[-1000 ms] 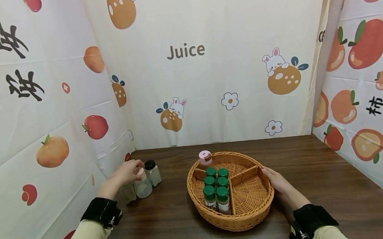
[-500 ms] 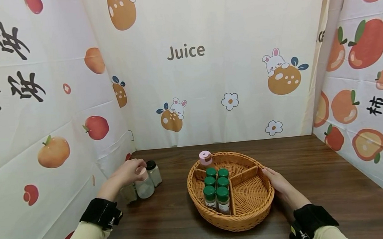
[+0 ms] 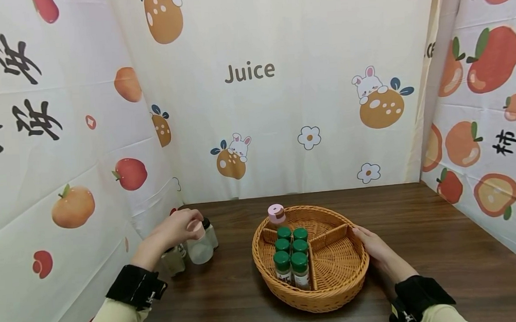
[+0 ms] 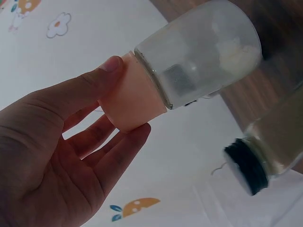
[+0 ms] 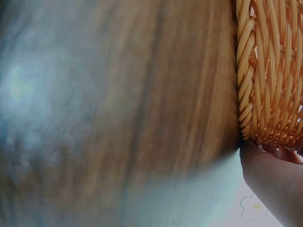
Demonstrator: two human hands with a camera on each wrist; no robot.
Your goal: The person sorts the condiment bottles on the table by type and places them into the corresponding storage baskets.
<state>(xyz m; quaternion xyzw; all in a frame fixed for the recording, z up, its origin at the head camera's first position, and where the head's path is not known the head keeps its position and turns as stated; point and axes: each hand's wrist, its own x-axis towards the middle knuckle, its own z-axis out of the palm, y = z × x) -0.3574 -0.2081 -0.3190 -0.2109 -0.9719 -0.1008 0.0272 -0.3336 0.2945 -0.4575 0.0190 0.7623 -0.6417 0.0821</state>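
My left hand pinches the pink cap of a clear shaker jar between thumb and fingers. In the left wrist view some pale contents show inside the jar. A black-capped jar stands just behind it, partly covered by the hand, and another jar is below the wrist. On the other side, my right hand grips the right rim of a round wicker basket. Several green-capped bottles stand in its left compartment, and a pink-capped bottle in the back one.
Wicker dividers split the basket into compartments. Dark wood tabletop lies between the jars and the basket. Printed cloth walls enclose the table at the back, left and right.
My left hand has shifted the pink-capped jar slightly right and up, away from the jar under the wrist and partly in front of the black-capped one. The right hand keeps its place on the basket.
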